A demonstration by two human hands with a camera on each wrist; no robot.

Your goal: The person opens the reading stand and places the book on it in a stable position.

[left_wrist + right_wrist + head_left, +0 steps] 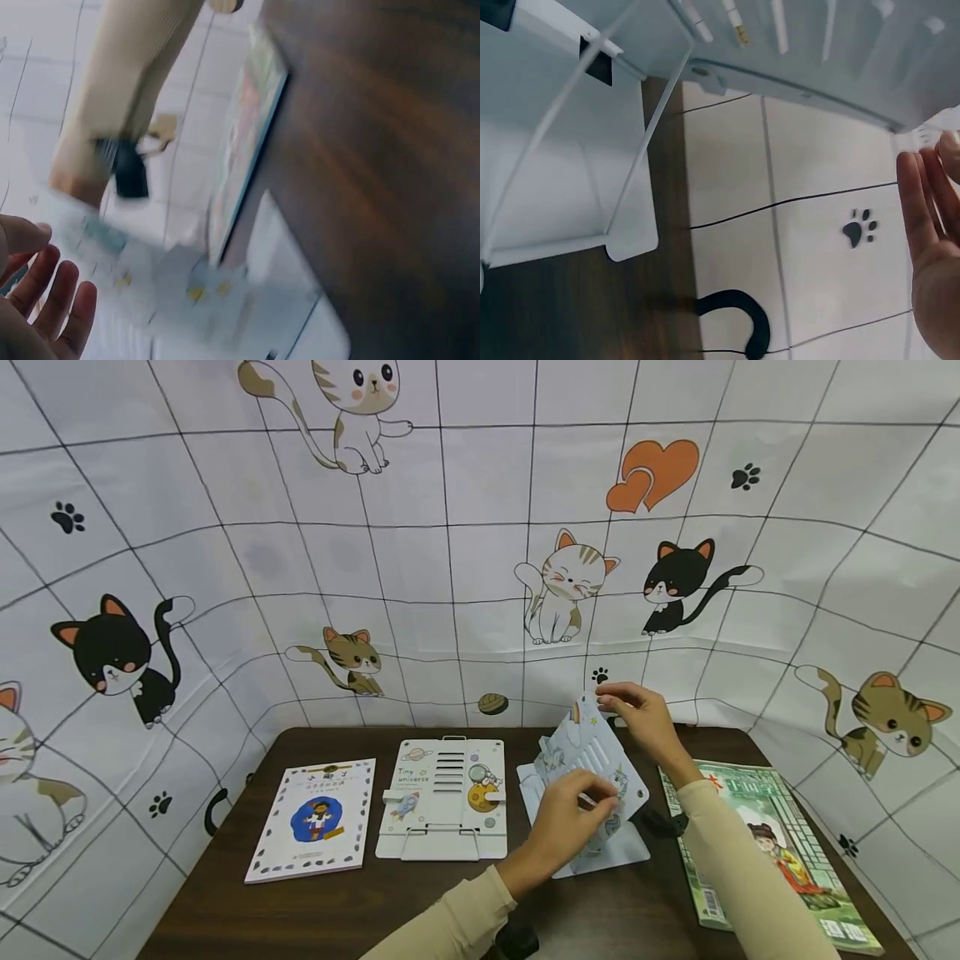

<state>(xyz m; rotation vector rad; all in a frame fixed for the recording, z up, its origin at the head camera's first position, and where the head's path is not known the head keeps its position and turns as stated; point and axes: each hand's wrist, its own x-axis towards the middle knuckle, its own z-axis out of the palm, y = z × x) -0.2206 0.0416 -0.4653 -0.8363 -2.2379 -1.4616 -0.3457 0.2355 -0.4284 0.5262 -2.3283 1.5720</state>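
Observation:
A pale blue folding book stand [592, 747] with printed rainbow and star pictures is tilted up over its flat base [618, 858]. In the right wrist view, a bent wire support [656, 124] spans between panel and base. My right hand [645, 718] is at the panel's top right corner, fingers nearly straight; contact there cannot be made out. Across the panel's lower front lies my left hand [566, 818], its fingers loosely bent. From the left wrist, the left hand [45, 300] shows a gap between thumb and fingers, beside the blurred panel [187, 292].
A white "Tiny universe" book stand [442, 810] lies flat to the left. Beyond it is a white book [315, 818] with a blue picture. Under the right forearm rests a green illustrated book [780, 852]. A cat-printed cloth [480, 568] hangs behind the dark table [300, 918].

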